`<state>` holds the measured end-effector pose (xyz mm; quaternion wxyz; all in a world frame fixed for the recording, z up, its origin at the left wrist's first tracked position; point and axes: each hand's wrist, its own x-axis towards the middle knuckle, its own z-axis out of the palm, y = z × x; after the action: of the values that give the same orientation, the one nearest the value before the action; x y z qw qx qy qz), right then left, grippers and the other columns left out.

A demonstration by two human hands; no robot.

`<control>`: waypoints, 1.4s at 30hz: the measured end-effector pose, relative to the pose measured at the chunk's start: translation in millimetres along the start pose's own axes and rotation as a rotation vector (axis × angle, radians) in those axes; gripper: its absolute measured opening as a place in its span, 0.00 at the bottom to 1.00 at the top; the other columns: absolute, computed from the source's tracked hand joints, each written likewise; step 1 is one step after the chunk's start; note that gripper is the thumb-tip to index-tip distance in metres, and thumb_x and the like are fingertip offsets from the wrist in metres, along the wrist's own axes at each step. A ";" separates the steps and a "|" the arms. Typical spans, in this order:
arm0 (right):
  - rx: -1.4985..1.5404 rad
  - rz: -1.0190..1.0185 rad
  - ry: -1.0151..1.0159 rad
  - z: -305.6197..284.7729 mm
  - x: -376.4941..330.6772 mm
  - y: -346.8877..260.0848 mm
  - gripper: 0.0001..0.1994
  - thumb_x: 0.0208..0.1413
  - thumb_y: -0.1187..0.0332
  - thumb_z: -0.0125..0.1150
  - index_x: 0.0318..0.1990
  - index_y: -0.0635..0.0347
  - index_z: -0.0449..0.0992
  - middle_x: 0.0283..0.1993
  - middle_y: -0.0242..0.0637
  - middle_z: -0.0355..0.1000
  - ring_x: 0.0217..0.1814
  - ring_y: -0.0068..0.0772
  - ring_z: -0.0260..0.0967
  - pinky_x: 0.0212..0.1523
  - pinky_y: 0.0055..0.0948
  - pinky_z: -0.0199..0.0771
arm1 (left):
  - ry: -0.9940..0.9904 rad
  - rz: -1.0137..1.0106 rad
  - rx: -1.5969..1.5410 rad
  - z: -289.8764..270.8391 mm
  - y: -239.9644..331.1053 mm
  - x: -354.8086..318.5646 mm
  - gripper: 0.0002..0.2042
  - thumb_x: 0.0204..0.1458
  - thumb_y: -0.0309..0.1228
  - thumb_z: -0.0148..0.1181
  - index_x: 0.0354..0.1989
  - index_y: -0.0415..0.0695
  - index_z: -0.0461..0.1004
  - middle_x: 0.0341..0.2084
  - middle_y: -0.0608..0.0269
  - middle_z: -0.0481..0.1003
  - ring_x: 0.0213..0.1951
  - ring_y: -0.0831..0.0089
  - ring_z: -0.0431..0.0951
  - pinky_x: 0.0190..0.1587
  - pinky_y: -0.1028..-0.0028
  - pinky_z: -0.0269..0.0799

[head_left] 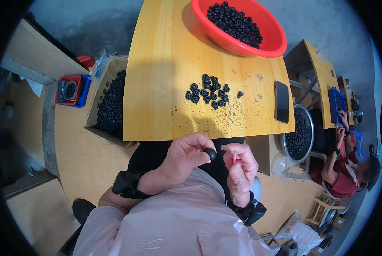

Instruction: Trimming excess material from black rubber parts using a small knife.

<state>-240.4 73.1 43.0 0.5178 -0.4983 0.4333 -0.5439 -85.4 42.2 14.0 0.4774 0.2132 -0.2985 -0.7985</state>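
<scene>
My left hand [185,157] pinches a round black rubber-looking part [209,153] between thumb and fingertips, just off the table's near edge. Beside it, my right hand [242,165] is closed on a small pink object [234,158]. Most of that object is hidden by the fingers, so its kind cannot be made out. In front of both hands, a loose cluster of similar black parts [207,92] lies on the wooden table [156,98]. One black part [240,94] sits a little apart on the right. Fine dark crumbs are scattered around them.
A red basin [267,49] of black parts stands at the table's far side. A dark phone [281,102] lies by the right edge. Left is a cardboard box [98,91] of parts; right, a metal bowl [311,128]. Another person [340,175] works at the far right.
</scene>
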 end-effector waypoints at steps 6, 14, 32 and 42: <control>-0.192 -0.104 0.040 17.3 2.7 4.3 0.14 0.43 0.69 0.66 0.35 0.65 0.69 0.23 0.27 0.63 0.23 0.15 0.55 0.25 0.16 0.55 | -0.021 0.012 0.098 4.2 7.1 -1.9 0.08 0.48 0.30 0.59 0.30 0.39 0.69 0.26 0.67 0.67 0.30 0.82 0.65 0.33 0.83 0.60; -0.190 -0.161 0.020 10.6 6.9 0.8 0.07 0.43 0.78 0.63 0.26 0.65 0.68 0.23 0.30 0.64 0.22 0.17 0.56 0.23 0.16 0.55 | -0.114 0.093 0.269 -1.2 9.1 -1.6 0.04 0.48 0.22 0.56 0.32 0.38 0.68 0.27 0.68 0.66 0.30 0.84 0.65 0.35 0.84 0.62; -0.135 -0.026 0.090 11.8 6.6 -0.1 0.06 0.44 0.82 0.60 0.25 0.65 0.68 0.23 0.27 0.62 0.24 0.14 0.55 0.25 0.14 0.55 | -0.011 0.188 0.438 -0.1 5.3 0.1 0.04 0.47 0.21 0.57 0.30 0.39 0.69 0.24 0.70 0.67 0.26 0.87 0.66 0.27 0.86 0.61; 0.036 -0.005 0.019 7.4 9.4 7.8 0.05 0.47 0.78 0.59 0.24 0.64 0.69 0.23 0.27 0.61 0.22 0.14 0.53 0.23 0.15 0.51 | -0.076 0.053 0.268 -2.5 6.2 3.2 0.04 0.49 0.23 0.55 0.31 0.38 0.69 0.26 0.70 0.66 0.29 0.85 0.64 0.33 0.84 0.60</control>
<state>-231.7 63.4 37.1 0.5211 -0.4849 0.4271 -0.5576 -81.3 36.4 16.2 0.4536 0.2367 -0.4259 -0.7462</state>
